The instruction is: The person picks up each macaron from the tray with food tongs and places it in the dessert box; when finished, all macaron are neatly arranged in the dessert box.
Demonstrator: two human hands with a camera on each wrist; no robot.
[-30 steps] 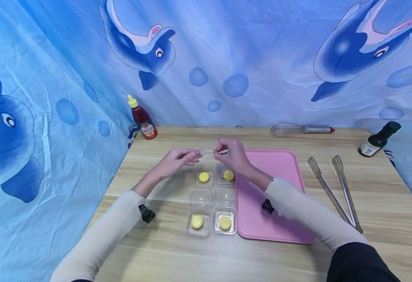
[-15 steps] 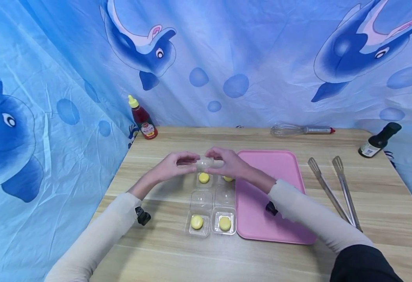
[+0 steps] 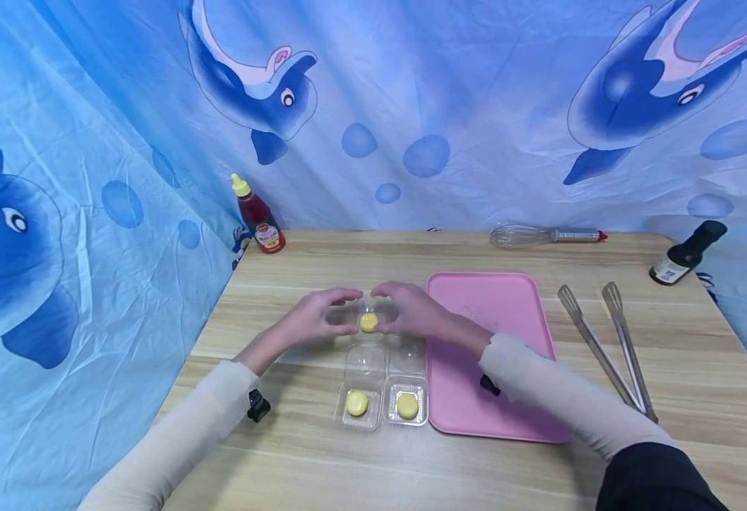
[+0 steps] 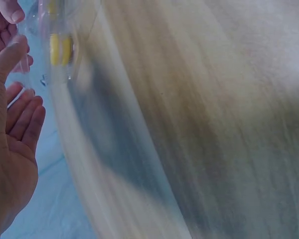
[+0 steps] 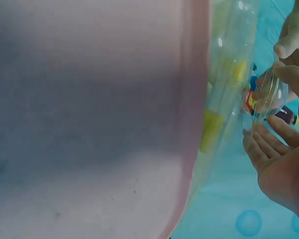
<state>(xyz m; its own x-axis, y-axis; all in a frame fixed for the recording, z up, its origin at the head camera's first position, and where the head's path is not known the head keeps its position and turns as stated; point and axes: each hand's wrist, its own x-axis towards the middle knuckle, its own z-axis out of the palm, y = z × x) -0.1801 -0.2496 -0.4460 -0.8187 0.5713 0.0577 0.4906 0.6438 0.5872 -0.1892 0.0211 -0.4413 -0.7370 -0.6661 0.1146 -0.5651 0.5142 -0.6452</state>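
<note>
Between both hands is a clear domed plastic lid [image 5: 279, 94], held by its edges. My left hand [image 3: 309, 316] grips its left side and my right hand [image 3: 414, 310] its right side, thumbs toward me and fingers behind. In the head view the lid overlaps a yellow macaron [image 3: 368, 323] in the back left box. My right hand hides the back right macaron there. Nearer to me stand two clear hinged boxes, the left box [image 3: 349, 421] and the right box [image 3: 418, 417], lids folded back. One yellow macaron [image 3: 357, 403] lies in the left, another macaron [image 3: 407, 406] in the right.
A pink tray [image 3: 488, 383] lies right of the boxes, under my right forearm. Beyond it are metal tongs [image 3: 606, 348], with a dark bottle [image 3: 679, 259] at the far right. A whisk [image 3: 545, 235] and a red sauce bottle [image 3: 262, 220] sit along the back edge.
Both hands have come toward me, bringing the clear lid from behind the back left box to over its macaron. My right hand has changed from a fingertip pinch to a wider grip.
</note>
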